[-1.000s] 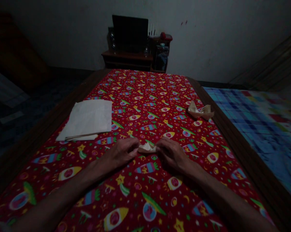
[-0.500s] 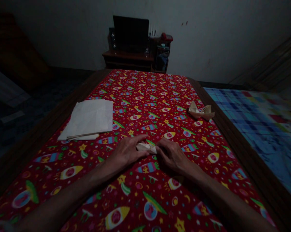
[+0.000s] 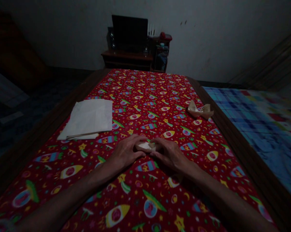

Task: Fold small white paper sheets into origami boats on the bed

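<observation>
Between my two hands, low over the red patterned cloth, is a small folded paper, pale inside with a tan edge. My left hand grips its left end, fingers behind and thumb in front. On its right end my right hand closes in the same way. Both ends of the paper are hidden by the fingers. A stack of white paper sheets lies to the left beyond my left hand. Toward the right edge of the cloth sits a folded paper boat, tan outside, with raised points.
Past the far end of the cloth stands a brown desk with a dark monitor and speakers. Beside it a red telephone rests on a small cabinet. At the right, lower down, spreads a blue checked cloth.
My right hand has shifted from pinching the paper's right tip to wrapping round that end. The folded paper looks more opened out, its pale inside facing up. The stack and boat stay put.
</observation>
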Action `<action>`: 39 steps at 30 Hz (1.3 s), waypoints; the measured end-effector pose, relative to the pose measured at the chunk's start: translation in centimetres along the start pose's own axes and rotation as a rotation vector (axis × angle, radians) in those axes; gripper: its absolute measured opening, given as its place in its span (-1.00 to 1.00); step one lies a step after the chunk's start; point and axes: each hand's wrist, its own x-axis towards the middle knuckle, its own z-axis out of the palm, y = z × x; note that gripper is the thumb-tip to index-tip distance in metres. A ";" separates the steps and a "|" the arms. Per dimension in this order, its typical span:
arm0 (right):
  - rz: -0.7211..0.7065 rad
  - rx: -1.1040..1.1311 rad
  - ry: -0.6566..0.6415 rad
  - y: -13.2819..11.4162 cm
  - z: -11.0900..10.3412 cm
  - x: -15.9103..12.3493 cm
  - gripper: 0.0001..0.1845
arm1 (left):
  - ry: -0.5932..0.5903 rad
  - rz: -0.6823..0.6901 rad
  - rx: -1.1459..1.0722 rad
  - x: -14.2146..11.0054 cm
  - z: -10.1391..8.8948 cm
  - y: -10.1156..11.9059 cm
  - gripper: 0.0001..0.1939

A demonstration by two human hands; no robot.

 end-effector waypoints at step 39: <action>0.219 -0.267 -0.063 -1.3 -0.7 1.0 -0.82 | 0.150 0.156 0.401 -0.1 -0.1 -0.5 -0.60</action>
